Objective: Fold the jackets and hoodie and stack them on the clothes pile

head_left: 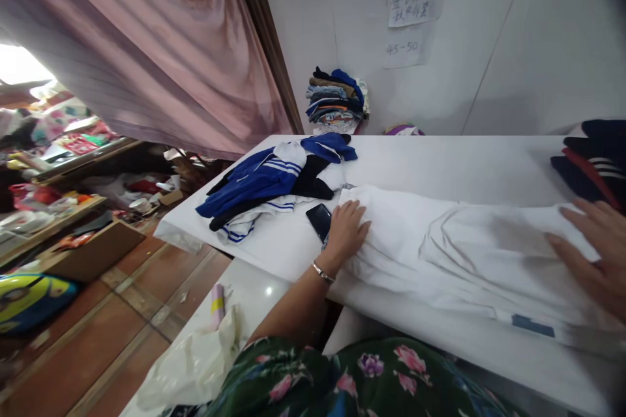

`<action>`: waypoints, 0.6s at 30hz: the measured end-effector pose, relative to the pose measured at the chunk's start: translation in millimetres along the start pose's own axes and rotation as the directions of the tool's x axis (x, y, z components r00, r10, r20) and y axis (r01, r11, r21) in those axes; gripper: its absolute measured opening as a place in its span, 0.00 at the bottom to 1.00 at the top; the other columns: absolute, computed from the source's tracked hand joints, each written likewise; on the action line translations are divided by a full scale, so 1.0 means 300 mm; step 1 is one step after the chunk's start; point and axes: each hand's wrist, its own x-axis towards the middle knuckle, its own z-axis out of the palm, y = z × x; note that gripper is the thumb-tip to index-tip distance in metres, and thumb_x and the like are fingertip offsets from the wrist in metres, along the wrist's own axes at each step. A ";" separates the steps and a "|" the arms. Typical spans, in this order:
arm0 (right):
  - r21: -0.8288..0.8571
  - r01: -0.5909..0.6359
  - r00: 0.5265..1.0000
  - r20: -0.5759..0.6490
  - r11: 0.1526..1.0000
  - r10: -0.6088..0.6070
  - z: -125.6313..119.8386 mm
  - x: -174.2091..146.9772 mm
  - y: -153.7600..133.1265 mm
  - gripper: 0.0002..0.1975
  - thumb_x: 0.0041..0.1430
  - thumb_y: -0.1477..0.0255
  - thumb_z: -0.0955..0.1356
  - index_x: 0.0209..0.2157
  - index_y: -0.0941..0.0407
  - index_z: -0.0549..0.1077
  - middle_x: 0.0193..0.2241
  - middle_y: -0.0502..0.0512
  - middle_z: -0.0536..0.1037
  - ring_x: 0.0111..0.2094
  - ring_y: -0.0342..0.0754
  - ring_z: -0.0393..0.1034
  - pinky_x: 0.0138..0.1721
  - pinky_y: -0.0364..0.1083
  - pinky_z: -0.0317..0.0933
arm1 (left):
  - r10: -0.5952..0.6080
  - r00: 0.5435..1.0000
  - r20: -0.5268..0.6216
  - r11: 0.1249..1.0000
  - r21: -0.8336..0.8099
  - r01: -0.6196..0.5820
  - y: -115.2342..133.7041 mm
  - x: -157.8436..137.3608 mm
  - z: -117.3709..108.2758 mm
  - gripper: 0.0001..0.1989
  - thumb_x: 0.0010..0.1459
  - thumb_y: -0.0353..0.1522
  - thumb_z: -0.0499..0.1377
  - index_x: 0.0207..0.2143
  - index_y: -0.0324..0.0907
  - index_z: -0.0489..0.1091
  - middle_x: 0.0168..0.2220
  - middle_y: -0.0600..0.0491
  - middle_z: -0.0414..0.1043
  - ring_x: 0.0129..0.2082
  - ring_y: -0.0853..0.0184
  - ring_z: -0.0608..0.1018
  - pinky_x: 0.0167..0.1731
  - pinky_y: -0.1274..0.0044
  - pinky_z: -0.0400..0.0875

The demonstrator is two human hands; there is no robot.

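Note:
A long white garment (pixel 401 228) lies spread across the white table in front of me, creased near its middle. My left hand (pixel 347 228) rests on its left end, fingers laid out over the cloth. Over the right end is my right hand (pixel 596 247), its fingers spread; whether it touches the cloth I cannot tell. A dark phone (pixel 319 220) lies on the table beside my left hand. Left of it is a loose heap of blue, black and white clothes (pixel 264 179). A small dark patch (pixel 533 326) shows at the garment's near edge.
Folded clothes stand in a stack (pixel 337 101) by the wall and in a dark pile (pixel 594 163) at the right. A pink curtain (pixel 195 45) hangs at the left. A white plastic bag (pixel 195 365) lies near me. Cardboard boxes (pixel 98 251) stand on the tiled floor.

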 end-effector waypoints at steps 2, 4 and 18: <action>0.034 0.098 0.992 0.071 0.995 -0.101 0.053 0.022 -0.095 0.31 0.61 0.53 0.54 0.61 0.52 0.59 0.63 0.63 0.59 0.66 0.59 0.46 0.61 0.61 0.48 | -0.043 0.999 0.031 0.998 0.054 0.042 -0.040 -0.015 0.009 0.19 0.63 0.38 0.54 0.55 0.43 0.64 0.61 0.46 0.62 0.62 0.57 0.61 0.59 0.59 0.56; 0.030 0.122 0.968 0.216 0.992 -0.126 0.136 0.011 -0.147 0.30 0.60 0.53 0.54 0.59 0.51 0.63 0.62 0.62 0.61 0.65 0.62 0.49 0.60 0.65 0.48 | -0.050 0.997 0.056 0.996 0.070 0.046 -0.057 -0.028 0.027 0.20 0.63 0.39 0.54 0.55 0.43 0.64 0.61 0.46 0.63 0.62 0.57 0.62 0.57 0.60 0.59; 0.046 0.095 0.929 0.354 0.994 -0.105 0.275 -0.066 -0.134 0.29 0.62 0.58 0.52 0.59 0.54 0.65 0.62 0.60 0.62 0.65 0.57 0.51 0.61 0.60 0.47 | 0.089 0.996 -0.005 0.996 0.000 -0.089 -0.084 0.255 -0.006 0.14 0.65 0.35 0.50 0.50 0.43 0.70 0.57 0.49 0.68 0.57 0.62 0.67 0.58 0.66 0.57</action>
